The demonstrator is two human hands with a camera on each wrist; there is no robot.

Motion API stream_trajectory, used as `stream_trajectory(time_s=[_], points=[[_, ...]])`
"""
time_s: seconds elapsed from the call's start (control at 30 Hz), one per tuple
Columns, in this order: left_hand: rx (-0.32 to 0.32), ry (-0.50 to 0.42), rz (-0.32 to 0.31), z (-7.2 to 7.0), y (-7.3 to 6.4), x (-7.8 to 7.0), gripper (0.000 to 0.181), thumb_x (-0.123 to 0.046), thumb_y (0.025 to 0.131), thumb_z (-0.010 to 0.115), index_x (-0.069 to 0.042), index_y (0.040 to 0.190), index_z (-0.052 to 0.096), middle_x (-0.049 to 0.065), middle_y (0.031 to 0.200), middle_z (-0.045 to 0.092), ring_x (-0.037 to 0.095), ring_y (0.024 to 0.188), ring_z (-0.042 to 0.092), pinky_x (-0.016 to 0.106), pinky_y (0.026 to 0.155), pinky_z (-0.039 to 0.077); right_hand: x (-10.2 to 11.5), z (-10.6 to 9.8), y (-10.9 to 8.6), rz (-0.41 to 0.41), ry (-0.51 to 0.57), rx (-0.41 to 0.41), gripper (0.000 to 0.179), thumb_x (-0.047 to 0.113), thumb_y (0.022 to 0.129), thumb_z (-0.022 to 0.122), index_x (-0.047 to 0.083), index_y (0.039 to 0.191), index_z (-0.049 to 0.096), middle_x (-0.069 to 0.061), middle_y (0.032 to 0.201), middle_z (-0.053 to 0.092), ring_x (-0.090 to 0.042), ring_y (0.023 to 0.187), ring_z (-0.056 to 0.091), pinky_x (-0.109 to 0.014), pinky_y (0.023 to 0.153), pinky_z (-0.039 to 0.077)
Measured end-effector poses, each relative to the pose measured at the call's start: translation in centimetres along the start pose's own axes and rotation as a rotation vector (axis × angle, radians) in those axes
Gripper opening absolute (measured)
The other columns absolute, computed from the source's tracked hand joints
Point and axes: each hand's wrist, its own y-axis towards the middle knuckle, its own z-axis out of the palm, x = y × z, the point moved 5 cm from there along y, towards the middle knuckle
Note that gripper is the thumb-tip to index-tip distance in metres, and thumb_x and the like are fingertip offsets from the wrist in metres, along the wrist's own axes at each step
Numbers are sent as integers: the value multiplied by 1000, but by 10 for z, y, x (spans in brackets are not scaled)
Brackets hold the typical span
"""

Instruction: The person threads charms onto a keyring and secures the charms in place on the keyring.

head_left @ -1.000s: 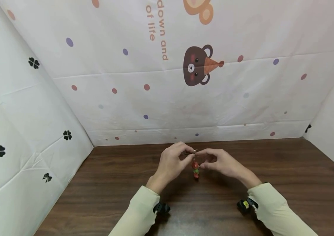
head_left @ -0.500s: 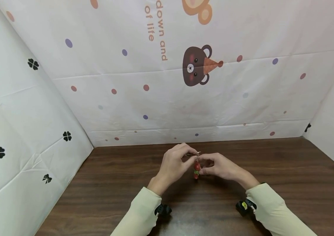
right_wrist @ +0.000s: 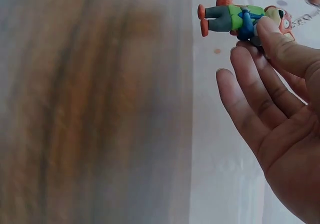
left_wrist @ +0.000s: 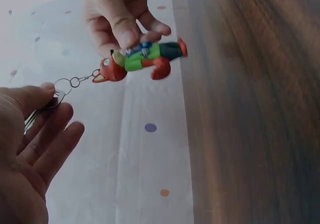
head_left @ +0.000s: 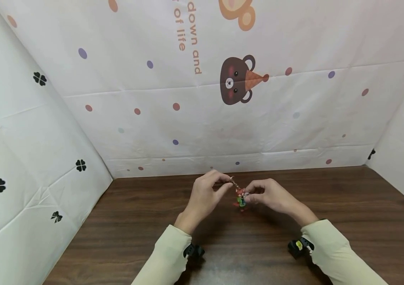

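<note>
A small fox figure (head_left: 241, 198) with an orange head and tail, green top and dark trousers hangs on a keychain above the table. My left hand (head_left: 202, 196) pinches the metal ring end between thumb and fingers; thin metal pieces there are partly hidden by the fingers. A short chain (left_wrist: 75, 82) runs from that ring to the fox's head. On the other side, my right hand (head_left: 272, 196) pinches the figure's body, thumb on its front, as the right wrist view shows the fox keychain (right_wrist: 242, 21) lying across the fingertips.
Below the hands lies a dark brown wooden table (head_left: 134, 221). A white printed cloth (head_left: 152, 130) with dots and bears hangs behind it, and a white cloth with black clovers (head_left: 20, 158) stands at the left. Each wrist wears a small black camera (head_left: 193, 251).
The fox has turned from a hanging pose to a slant, its front now facing right. My hands have drawn slightly apart, stretching the chain between them.
</note>
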Motion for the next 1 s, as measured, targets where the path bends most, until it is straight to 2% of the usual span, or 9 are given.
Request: stream_trajectory(time_s=[0.13, 0.2, 0.27, 0.3, 0.43, 0.53, 0.7, 0.83, 1.0], points=[[-13, -27, -30, -4, 2, 5, 12, -5, 91, 84, -3, 102, 78, 3, 92, 73, 13, 80, 70, 41, 101, 56, 3, -10, -1, 7, -23, -46, 10, 18, 98, 80, 10, 103, 77, 1, 94, 74, -22, 85, 69, -34, 73, 59], [-12, -26, -47, -5, 2, 8, 14, -5, 91, 83, -2, 103, 79, 4, 91, 73, 14, 78, 71, 44, 107, 52, 4, -16, -2, 11, -30, -69, 9, 17, 98, 79, 10, 103, 77, 0, 94, 74, -25, 85, 70, -38, 73, 60], [-12, -33, -68, -7, 3, 11, 14, -4, 91, 83, -1, 103, 79, 5, 91, 73, 15, 78, 72, 42, 108, 51, 6, -21, -4, 17, -30, -91, 8, 15, 99, 78, 9, 103, 77, -1, 94, 73, -27, 85, 70, -41, 73, 61], [-15, -36, -74, -7, 3, 12, 14, -4, 90, 83, -1, 103, 79, 5, 91, 74, 15, 78, 72, 40, 107, 52, 7, -23, -4, 23, -38, -102, 7, 16, 99, 78, 10, 103, 77, -1, 93, 73, -27, 85, 70, -41, 72, 60], [-23, -61, -109, -9, 3, 15, 13, -3, 91, 83, -1, 102, 80, 6, 93, 76, 16, 80, 73, 30, 89, 60, 11, -31, -7, 48, -55, -123, 7, 19, 101, 77, 12, 103, 77, -2, 93, 73, -25, 84, 68, -39, 71, 57], [-22, -89, -145, -9, 2, 18, 12, -3, 92, 82, -1, 103, 79, 6, 95, 76, 16, 81, 73, 27, 76, 60, 14, -35, -8, 66, -58, -124, 9, 21, 102, 76, 13, 106, 78, -1, 94, 75, -24, 86, 68, -41, 73, 56], [-28, -132, -225, -8, 0, 25, 11, -1, 94, 81, -2, 105, 79, 5, 97, 77, 17, 83, 75, 27, 74, 60, 15, -38, -10, 76, -69, -126, 9, 22, 101, 76, 14, 106, 78, -1, 95, 74, -24, 86, 69, -43, 73, 56], [-30, -126, -320, -7, -4, 33, 8, -4, 93, 82, -5, 101, 80, 2, 95, 79, 14, 82, 74, 27, 73, 60, 12, -38, -9, 74, -75, -136, 8, 20, 101, 77, 13, 104, 80, 0, 94, 75, -26, 86, 71, -43, 73, 57], [-2, -124, -472, -5, -10, 44, 5, -11, 92, 85, -10, 96, 83, -3, 85, 78, 9, 74, 70, 25, 65, 56, 7, -34, -8, 93, 19, -124, 11, 13, 102, 74, 6, 106, 82, -4, 92, 78, -33, 85, 75, -49, 76, 62]])
